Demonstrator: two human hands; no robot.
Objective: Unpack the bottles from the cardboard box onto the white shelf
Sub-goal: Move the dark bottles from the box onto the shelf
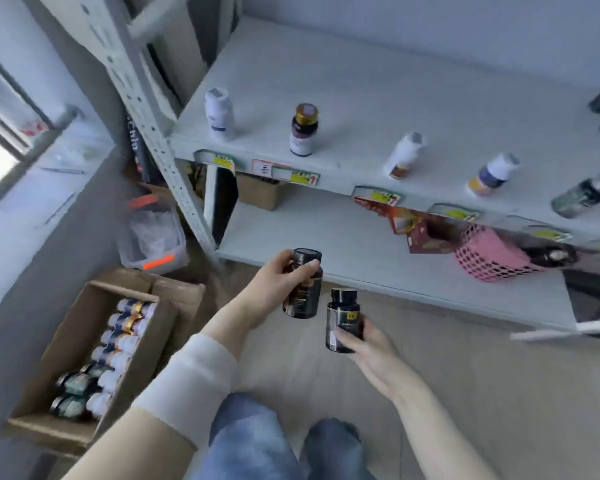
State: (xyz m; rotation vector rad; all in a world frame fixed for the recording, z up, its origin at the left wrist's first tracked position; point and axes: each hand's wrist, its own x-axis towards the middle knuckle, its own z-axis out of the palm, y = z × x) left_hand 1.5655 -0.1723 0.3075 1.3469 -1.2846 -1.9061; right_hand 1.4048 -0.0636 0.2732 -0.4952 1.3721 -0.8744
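Observation:
My left hand (pixel 274 282) grips a black bottle (pixel 303 296) in front of the lower board of the white shelf (pixel 361 81). Just right of it and lower, my right hand (pixel 368 351) holds a second black bottle (pixel 343 315) upright. The open cardboard box (pixel 66 344) sits on the floor at lower left, with several bottles lying in rows inside. On the upper board stand several single bottles: a white one (pixel 218 112), a brown one with a gold cap (pixel 303 129), another white one (pixel 404 154), a white and blue one (pixel 494 173) and a dark green one (pixel 584 195).
A pink mesh basket (pixel 489 254) and a red carton (pixel 420 230) sit on the lower board at right. A clear plastic bin (pixel 151 233) stands on the floor by the shelf post. A window ledge runs along the left wall. My knees are at the bottom edge.

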